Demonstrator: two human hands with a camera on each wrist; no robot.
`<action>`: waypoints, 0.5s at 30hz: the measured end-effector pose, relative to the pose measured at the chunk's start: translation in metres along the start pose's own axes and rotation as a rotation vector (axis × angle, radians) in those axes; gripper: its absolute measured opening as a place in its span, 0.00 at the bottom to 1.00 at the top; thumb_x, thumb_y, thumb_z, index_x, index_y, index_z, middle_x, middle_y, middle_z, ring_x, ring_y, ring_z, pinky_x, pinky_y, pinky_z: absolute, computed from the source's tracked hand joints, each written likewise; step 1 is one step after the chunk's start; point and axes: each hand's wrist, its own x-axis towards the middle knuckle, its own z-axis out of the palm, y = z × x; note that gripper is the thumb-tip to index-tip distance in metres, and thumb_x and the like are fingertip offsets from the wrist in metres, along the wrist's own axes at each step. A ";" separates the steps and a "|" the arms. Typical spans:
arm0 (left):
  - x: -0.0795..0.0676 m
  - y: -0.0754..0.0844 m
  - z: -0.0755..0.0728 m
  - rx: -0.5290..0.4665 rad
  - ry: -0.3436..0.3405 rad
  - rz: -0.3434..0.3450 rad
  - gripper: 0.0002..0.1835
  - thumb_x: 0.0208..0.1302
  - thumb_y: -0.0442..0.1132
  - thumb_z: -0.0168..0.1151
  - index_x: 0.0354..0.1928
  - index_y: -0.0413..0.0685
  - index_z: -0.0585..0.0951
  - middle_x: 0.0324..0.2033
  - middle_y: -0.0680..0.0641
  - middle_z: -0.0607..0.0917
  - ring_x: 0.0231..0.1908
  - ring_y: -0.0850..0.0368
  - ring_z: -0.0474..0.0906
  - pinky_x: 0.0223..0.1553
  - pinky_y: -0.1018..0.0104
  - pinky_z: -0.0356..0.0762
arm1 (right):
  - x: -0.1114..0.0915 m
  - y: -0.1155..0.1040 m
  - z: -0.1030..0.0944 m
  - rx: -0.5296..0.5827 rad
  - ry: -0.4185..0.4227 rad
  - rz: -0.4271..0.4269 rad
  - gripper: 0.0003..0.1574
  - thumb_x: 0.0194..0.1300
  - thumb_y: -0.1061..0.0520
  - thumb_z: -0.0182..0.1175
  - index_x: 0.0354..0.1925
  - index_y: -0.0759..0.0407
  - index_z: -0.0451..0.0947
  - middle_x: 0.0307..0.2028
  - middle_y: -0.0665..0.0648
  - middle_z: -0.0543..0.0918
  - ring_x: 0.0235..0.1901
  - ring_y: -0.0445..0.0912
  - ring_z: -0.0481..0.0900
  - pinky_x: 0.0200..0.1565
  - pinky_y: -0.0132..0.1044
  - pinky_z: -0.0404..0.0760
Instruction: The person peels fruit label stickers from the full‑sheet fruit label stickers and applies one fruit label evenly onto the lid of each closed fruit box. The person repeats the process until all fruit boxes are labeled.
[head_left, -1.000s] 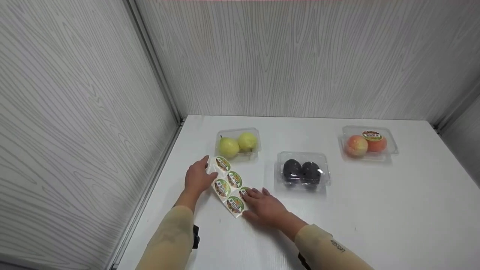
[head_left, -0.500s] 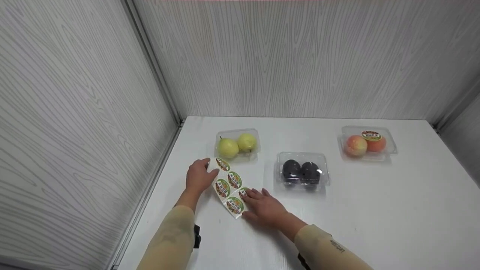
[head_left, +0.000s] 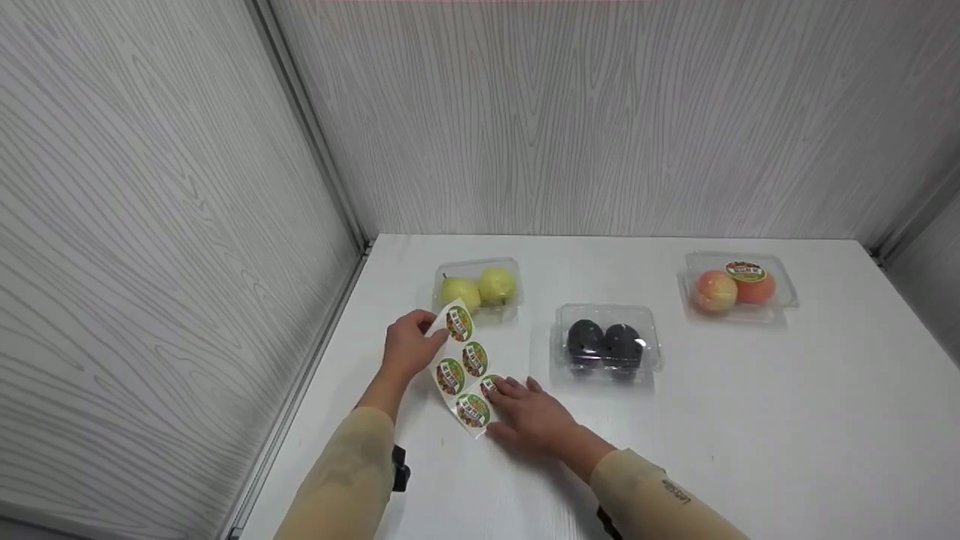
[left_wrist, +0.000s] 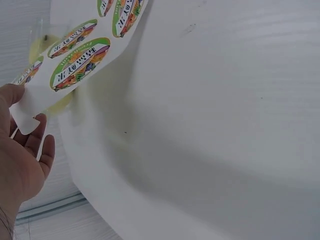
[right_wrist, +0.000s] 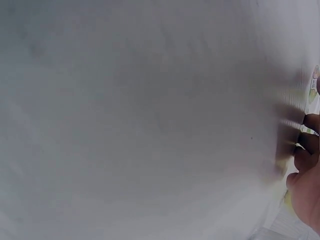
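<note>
My left hand (head_left: pixel 411 345) pinches the far left corner of a white sticker sheet (left_wrist: pixel 40 95) between thumb and fingers. That end is lifted and bent, in front of the pears. Several oval fruit labels (head_left: pixel 473 410) in green and red are printed on the sheet. My right hand (head_left: pixel 531 416) lies with its fingers extended on the sheet's near right edge, partly covering one label. Only part of the right hand (right_wrist: pixel 306 175) shows at the edge of the right wrist view.
Behind the sheet stands a clear clamshell box (head_left: pixel 480 264) with two yellow-green pears (head_left: pixel 496 286). Right of it is another clear box (head_left: pixel 604 311) with two dark purple fruits (head_left: pixel 622 345). At the back right, a third box (head_left: pixel 780 289) holds two peaches (head_left: pixel 715 291) and bears an oval label (head_left: pixel 745 271).
My left hand has raised the sheet's far corner and drawn it slightly to the right, so it now overlaps the pears. The right hand has stayed in place.
</note>
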 end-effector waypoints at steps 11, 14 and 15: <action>-0.005 0.052 -0.007 -0.068 -0.063 0.118 0.07 0.66 0.38 0.68 0.43 0.43 0.87 0.37 0.47 0.87 0.41 0.52 0.80 0.49 0.54 0.79 | 0.010 -0.008 -0.033 0.288 0.258 0.134 0.32 0.79 0.45 0.60 0.71 0.63 0.76 0.66 0.65 0.81 0.67 0.59 0.79 0.75 0.59 0.62; -0.005 0.069 -0.011 -0.078 -0.066 0.157 0.08 0.67 0.39 0.68 0.43 0.44 0.87 0.37 0.48 0.88 0.41 0.52 0.80 0.50 0.54 0.80 | 0.014 -0.010 -0.057 0.464 0.361 0.211 0.28 0.79 0.47 0.60 0.68 0.61 0.79 0.60 0.62 0.86 0.61 0.57 0.84 0.71 0.56 0.71; -0.005 0.075 -0.012 -0.078 -0.068 0.167 0.07 0.67 0.39 0.68 0.44 0.44 0.87 0.37 0.48 0.88 0.41 0.52 0.80 0.50 0.55 0.80 | 0.016 -0.010 -0.065 0.548 0.386 0.240 0.28 0.79 0.47 0.60 0.67 0.61 0.80 0.58 0.62 0.87 0.59 0.56 0.85 0.68 0.56 0.73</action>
